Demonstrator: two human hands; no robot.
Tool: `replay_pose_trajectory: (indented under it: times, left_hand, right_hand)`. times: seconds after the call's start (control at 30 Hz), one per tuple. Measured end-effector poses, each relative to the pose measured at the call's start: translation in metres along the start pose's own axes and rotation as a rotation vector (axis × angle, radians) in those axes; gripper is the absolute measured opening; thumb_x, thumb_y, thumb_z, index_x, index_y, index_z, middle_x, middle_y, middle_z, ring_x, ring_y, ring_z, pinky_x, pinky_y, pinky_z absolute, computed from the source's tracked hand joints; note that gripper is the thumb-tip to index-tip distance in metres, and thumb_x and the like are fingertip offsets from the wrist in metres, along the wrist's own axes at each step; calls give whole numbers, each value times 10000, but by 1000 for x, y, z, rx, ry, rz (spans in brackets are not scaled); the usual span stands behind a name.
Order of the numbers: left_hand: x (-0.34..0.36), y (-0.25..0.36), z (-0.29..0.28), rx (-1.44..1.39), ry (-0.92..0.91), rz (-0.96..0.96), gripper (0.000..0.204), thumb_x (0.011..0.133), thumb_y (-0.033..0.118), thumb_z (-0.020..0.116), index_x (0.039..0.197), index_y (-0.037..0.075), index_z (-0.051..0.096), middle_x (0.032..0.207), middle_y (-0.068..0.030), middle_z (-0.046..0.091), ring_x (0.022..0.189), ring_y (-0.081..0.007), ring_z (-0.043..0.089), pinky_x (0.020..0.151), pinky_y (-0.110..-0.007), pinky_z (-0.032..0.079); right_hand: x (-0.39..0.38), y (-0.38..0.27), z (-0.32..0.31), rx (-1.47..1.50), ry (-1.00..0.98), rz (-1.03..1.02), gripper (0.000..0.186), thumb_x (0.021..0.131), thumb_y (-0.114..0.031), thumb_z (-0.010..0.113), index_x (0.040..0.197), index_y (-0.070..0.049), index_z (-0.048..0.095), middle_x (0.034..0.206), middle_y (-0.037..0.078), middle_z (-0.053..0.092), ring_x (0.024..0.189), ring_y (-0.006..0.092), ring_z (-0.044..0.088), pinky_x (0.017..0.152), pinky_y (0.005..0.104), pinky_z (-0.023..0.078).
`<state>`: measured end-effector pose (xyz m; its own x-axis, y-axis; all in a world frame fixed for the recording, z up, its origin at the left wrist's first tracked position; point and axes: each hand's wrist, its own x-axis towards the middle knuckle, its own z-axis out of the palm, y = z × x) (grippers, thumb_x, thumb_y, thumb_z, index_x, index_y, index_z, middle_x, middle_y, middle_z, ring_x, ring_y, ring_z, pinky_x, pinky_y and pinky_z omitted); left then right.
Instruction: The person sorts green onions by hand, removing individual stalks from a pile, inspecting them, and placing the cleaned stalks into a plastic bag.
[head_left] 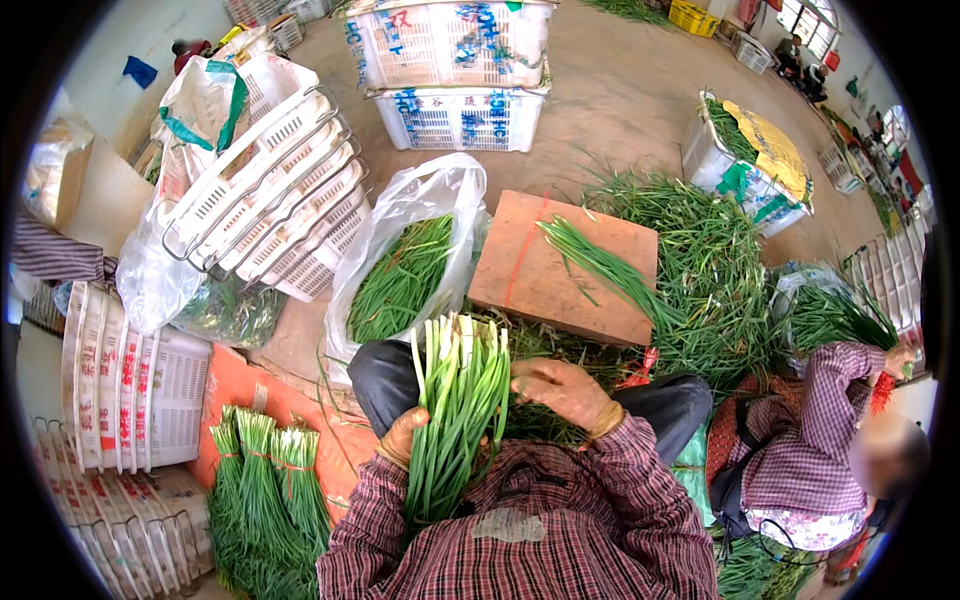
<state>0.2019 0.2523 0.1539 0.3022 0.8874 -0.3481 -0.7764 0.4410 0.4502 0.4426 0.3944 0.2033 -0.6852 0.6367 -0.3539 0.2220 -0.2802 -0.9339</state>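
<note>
My left hand (404,437) grips a thick bunch of long green stalks with pale cut ends (455,410), held upright over my lap. My right hand (555,390) is just to the right of the bunch, fingers apart and slightly bent, palm down. In front of me, loose stalks (590,255) lie across a reddish-brown board (510,270). Left of the board, an open clear plastic bag (455,185) holds more greens (400,280). A large loose heap of greens (700,250) lies to the right. Tied bunches (255,470) rest on an orange sheet (230,370) at my left.
Stacked white crates (450,40) stand ahead; more (280,200) lean at left, others (140,390) at near left. A greens-filled crate with yellow sacking (740,160) is at right. A co-worker (790,450) sits close at right, hand (895,365) on greens; another sleeve (55,245) shows at left.
</note>
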Motion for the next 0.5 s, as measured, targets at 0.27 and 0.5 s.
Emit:
replay_pose_trajectory:
  times: [0.27, 0.5]
  left_hand:
    - [-7, -1, 2, -9, 48, -46, 874, 725, 441, 770, 1423, 31, 442, 1242, -154, 623, 1065, -283, 632, 951, -397, 514]
    - [-3, 10, 22, 150, -3, -58, 998, 741, 442, 768, 1513, 27, 290, 1368, -138, 530, 1176, -248, 571, 1011, -372, 462]
  right_hand:
    - [20, 9, 1, -62, -102, 90, 269, 960, -180, 644, 1161, -1, 639, 1002, 52, 676, 885, 140, 665, 814, 273, 533]
    - [16, -64, -8, -649, 307, -727, 393, 890, -114, 691, 1275, -83, 619, 1168, 85, 672, 1051, 242, 638, 934, 341, 506]
